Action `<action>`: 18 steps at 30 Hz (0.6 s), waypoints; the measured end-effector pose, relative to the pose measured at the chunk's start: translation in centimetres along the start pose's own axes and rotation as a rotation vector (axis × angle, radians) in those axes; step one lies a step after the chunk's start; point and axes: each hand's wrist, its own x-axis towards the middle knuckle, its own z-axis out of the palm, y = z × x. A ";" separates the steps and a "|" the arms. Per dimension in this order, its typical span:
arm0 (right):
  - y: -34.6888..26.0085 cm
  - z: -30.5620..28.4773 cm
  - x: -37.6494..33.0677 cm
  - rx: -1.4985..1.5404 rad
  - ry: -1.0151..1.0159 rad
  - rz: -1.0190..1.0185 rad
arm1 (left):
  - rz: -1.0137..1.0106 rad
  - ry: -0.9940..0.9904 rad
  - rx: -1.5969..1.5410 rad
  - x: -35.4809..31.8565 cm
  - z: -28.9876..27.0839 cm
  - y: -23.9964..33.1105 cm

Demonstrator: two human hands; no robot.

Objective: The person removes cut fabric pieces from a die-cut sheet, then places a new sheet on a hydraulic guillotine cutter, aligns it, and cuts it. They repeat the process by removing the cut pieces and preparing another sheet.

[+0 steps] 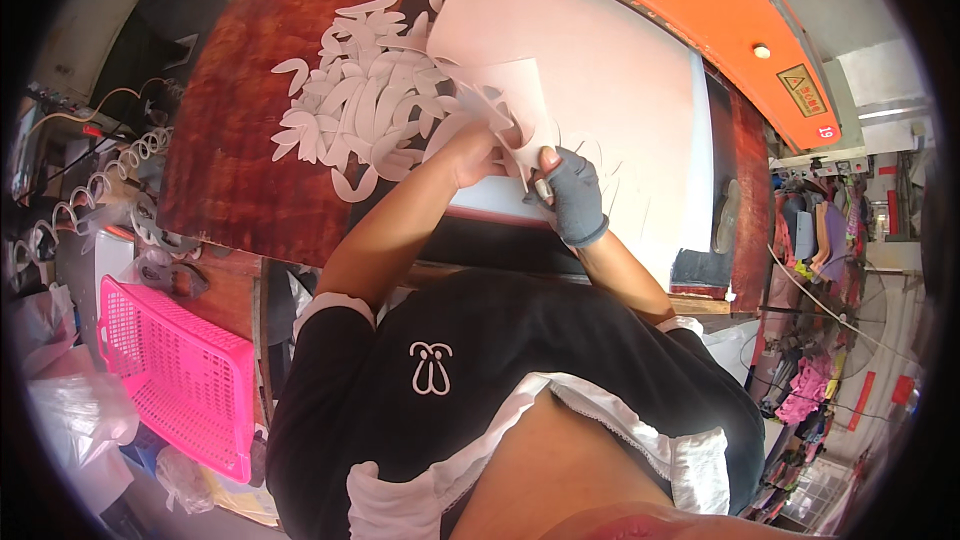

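Note:
Over the front of the work surface, both my hands hold a pale, thin sheet [522, 90] that is bent upward and has curved openings cut in it. My bare left hand [480, 157] is closed on its left lower part, the fingertips partly hidden by the sheet. My right hand [577, 198], in a grey glove with bare fingertips, pinches the lower right edge with the thumb on top. To the left of my left hand lies a loose heap of pale crescent-shaped pieces [365, 95]. Under and beyond my hands a large pale sheet [610, 70] lies flat, with thin curved cut lines near my right hand.
An orange machine beam [690, 0] with a red button crosses the far right. The reddish-brown tabletop [240, 140] spreads to the left. A pink plastic basket [180, 375] stands at the lower left, near clear plastic bags [85, 420]. A dark flat pad [700, 268] lies at the right front.

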 end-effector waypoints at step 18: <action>0.6 1.7 -1.6 -0.363 -0.172 -0.188 | 0.191 -0.094 -0.332 2.8 -1.8 1.1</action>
